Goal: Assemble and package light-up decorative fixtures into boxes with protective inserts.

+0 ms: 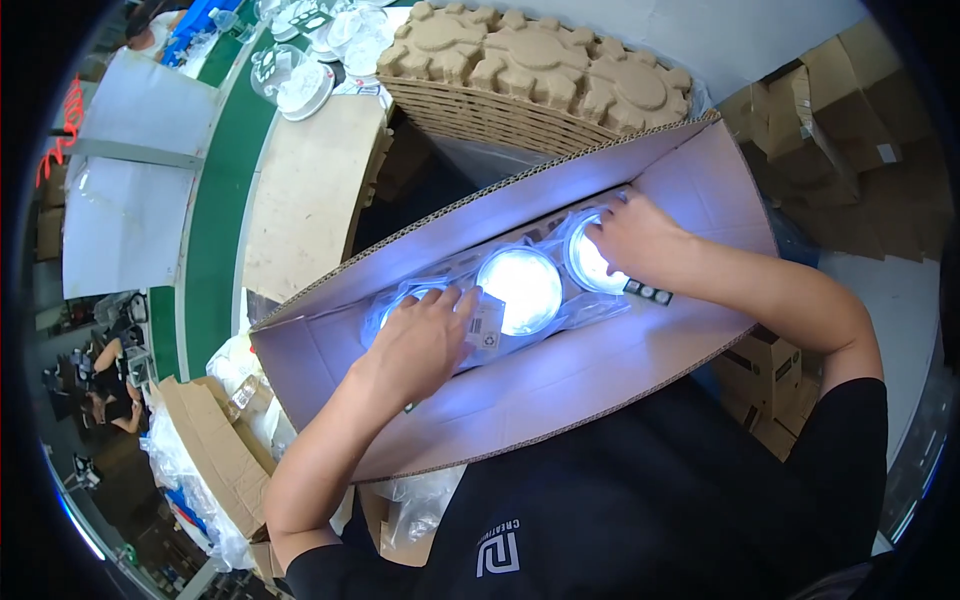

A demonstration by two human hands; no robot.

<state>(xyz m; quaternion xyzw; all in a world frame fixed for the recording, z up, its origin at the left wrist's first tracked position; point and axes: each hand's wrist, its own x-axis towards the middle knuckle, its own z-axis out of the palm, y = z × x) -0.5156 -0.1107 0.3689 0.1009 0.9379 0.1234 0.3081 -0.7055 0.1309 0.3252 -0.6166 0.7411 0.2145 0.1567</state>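
Note:
A long cardboard box [640, 345] lies open across my front. Down in it sits a row of three round lamps, wrapped in clear plastic and glowing bluish white. The middle lamp [519, 290] is in plain sight. My left hand [420, 338] curls over the left lamp [391, 312] and covers much of it; a printed white tag [487, 322] lies beside its fingers. At the other end, my right hand [640, 238] bends its fingers and thumb round the upper edge of the right lamp [588, 258]. A dark tag with pale squares [648, 292] hangs below that wrist.
Stacked moulded pulp trays [535, 65] stand behind the box. To the left are a wooden board [305, 190], a green bench surface [222, 220] and clear-wrapped round lamps [300, 88]. Cardboard cartons [835, 115] fill the far right. Another person [115, 390] is at the far left.

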